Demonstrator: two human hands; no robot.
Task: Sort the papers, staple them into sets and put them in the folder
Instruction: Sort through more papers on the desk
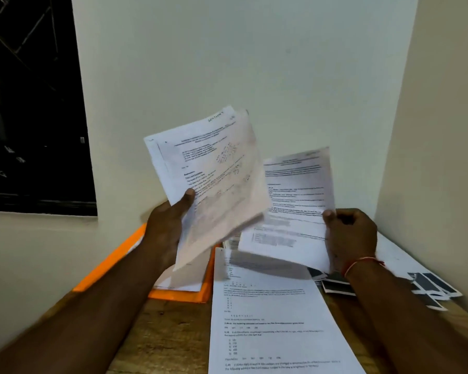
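Head view: the left hand [168, 222] holds a loose sheaf of printed papers [211, 179] up above the orange folder [114, 263]. Its thumb lies on the front and its fingers are clamped behind the lower edge. The right hand [349, 233], up and to the right of the folder, pinches a single printed sheet [295, 206] by its right edge, fingers curled tight on it.

The sheaf is unstapled and already fans at its top corner. Held by one edge only, its pages could slide apart or drop and mix with the question sheets [270, 319] lying just right of the folder, which would undo the sorting. The single sheet may crease or bend under so narrow a pinch.

The folder lies open on the bench [173, 333] with a few white sheets [181, 284] in it; I cannot tell whether they are stapled. Dark-printed sheets [430, 287] lie far right of the folder. No stapler shows.
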